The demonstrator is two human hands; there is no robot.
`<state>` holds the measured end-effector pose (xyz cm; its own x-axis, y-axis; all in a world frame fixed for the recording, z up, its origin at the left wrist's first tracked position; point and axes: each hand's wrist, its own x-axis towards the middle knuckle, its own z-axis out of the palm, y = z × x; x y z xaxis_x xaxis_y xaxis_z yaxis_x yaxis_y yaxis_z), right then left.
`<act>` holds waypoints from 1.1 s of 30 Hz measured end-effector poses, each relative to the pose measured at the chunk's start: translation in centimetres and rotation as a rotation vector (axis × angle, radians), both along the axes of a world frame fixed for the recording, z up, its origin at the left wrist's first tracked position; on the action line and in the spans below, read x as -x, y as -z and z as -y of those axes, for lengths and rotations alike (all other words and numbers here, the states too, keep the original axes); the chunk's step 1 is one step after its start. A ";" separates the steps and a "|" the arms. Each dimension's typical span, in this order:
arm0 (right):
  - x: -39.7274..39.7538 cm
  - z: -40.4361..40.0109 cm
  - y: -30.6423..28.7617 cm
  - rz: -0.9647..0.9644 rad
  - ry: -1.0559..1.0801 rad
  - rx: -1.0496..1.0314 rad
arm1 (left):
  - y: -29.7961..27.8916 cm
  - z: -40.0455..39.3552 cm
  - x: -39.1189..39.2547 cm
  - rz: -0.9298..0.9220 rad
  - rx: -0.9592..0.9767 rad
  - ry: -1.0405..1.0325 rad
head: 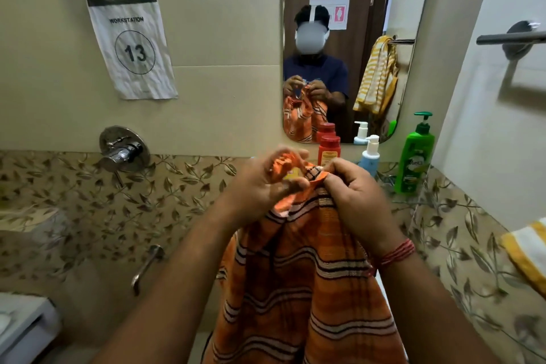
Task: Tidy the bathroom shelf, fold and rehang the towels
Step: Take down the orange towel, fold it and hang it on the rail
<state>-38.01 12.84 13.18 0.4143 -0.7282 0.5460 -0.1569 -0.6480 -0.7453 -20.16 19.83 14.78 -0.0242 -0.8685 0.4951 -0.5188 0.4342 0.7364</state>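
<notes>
A: What's the biggest thing in front of you?

B: The orange striped towel (304, 284). It hangs from your hands at the centre of the frame and runs off the bottom edge.

A: And behind it?

B: The mirror (357, 47) at upper centre, with the workstation sign (131, 44) to its left. A bare towel bar (514, 37) sits at the upper right, and a yellow striped towel (529, 251) shows at the right edge.

A: How are you holding the orange one?

B: Your left hand (266, 183) has its fingers curled, pinching the bunched top edge. Your right hand (357, 195) grips the same edge just beside it, fingers closed on the cloth.

A: Anything small nearby?

B: On the shelf below the mirror: a green pump bottle (413, 156), a blue pump bottle (369, 156) and a red bottle (329, 149).
</notes>
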 end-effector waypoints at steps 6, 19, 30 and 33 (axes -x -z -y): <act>0.4 0.1 -0.1 -0.113 -0.007 0.103 | 1.3 1.5 0.9 0.107 0.030 -0.009; 2.2 0.8 0.2 -0.179 -0.012 0.150 | 1.2 2.3 1.7 0.217 -0.075 0.054; 1.9 1.7 1.4 -0.158 -0.150 -0.154 | -1.3 2.6 2.3 0.305 0.034 -0.174; 1.3 1.7 2.4 -0.215 -0.184 -0.181 | -2.0 2.4 2.4 0.280 0.097 -0.256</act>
<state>-39.28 11.13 10.80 0.6391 -0.7080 0.3006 -0.2156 -0.5401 -0.8135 -22.61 17.46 16.79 0.0415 -0.8136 0.5799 -0.7947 0.3249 0.5126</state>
